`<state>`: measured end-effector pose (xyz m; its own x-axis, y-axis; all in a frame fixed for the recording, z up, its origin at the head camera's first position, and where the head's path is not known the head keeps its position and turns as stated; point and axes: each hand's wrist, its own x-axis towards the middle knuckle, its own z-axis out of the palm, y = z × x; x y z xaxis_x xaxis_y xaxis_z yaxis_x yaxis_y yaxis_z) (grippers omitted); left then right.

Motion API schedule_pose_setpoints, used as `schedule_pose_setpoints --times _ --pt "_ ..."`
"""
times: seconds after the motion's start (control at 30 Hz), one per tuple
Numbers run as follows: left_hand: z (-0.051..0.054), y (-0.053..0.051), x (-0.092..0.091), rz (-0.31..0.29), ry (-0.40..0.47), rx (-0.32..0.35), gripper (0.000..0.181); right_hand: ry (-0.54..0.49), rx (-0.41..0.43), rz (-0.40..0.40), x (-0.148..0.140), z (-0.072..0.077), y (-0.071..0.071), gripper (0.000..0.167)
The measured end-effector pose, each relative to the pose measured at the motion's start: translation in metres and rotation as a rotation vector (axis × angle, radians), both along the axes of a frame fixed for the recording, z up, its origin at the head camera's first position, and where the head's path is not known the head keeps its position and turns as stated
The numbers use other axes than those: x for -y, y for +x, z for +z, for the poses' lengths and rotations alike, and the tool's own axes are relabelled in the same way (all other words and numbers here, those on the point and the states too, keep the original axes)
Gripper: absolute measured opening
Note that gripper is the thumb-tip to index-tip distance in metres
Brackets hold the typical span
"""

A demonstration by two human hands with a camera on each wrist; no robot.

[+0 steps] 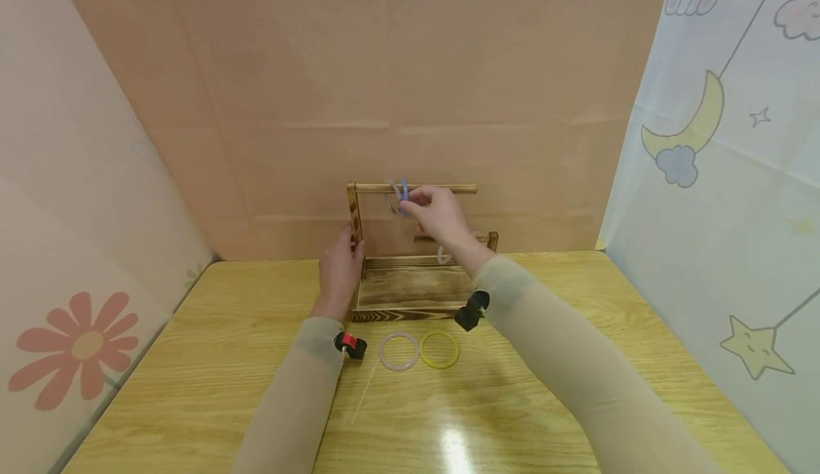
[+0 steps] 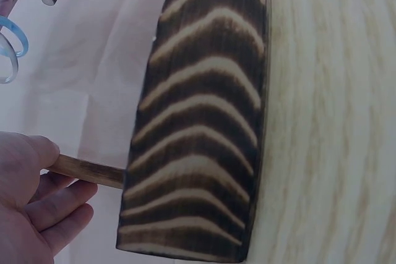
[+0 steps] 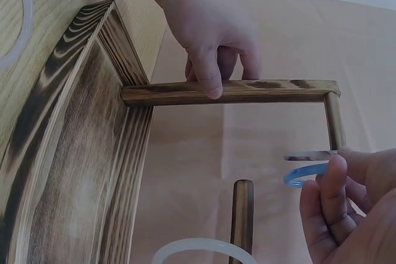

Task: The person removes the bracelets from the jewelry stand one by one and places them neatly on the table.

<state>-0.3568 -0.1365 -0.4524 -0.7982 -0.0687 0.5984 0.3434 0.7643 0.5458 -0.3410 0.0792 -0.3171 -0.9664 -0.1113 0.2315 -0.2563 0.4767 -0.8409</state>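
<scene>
A dark-grained wooden rack (image 1: 410, 314) stands on the table, with a tall post at its left and a long upper bar (image 1: 448, 189). My left hand (image 1: 339, 271) grips the tall post, thumb on one side and fingers on the other. At the upper bar, my right hand (image 1: 440, 212) pinches a blue ring (image 3: 303, 172) that is around the bar. Beside it on the same bar hangs a pale ring (image 1: 392, 198), nearer the post. A whitish ring (image 1: 443, 255) hangs on the lower, shorter bar (image 3: 242, 214), partly behind the right hand in the head view.
In front of the rack, a pale pink ring (image 1: 398, 351) and a yellow ring (image 1: 439, 349) lie side by side on the wooden table (image 1: 192, 388). A brown paper-like backdrop (image 1: 320, 90) rises behind, and printed panels flank both sides.
</scene>
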Motion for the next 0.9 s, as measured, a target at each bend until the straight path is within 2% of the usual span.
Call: schedule_pose_setpoints --times 0.27,0.47,0.9 --pt "-0.0007 -0.0025 -0.0011 -0.005 0.003 -0.003 0.034 -0.013 -0.005 -0.014 0.0018 -0.0011 -0.0019 0.018" --pt "-0.0004 -0.0031 -0.0002 0.003 -0.003 0.004 0.036 0.0 -0.013 -0.024 0.0019 -0.0003 -0.0023 0.019" --pt "0.003 -0.0015 0.0017 -0.004 -0.007 -0.002 0.032 -0.044 -0.008 -0.04 0.0023 0.003 0.0014 0.02"
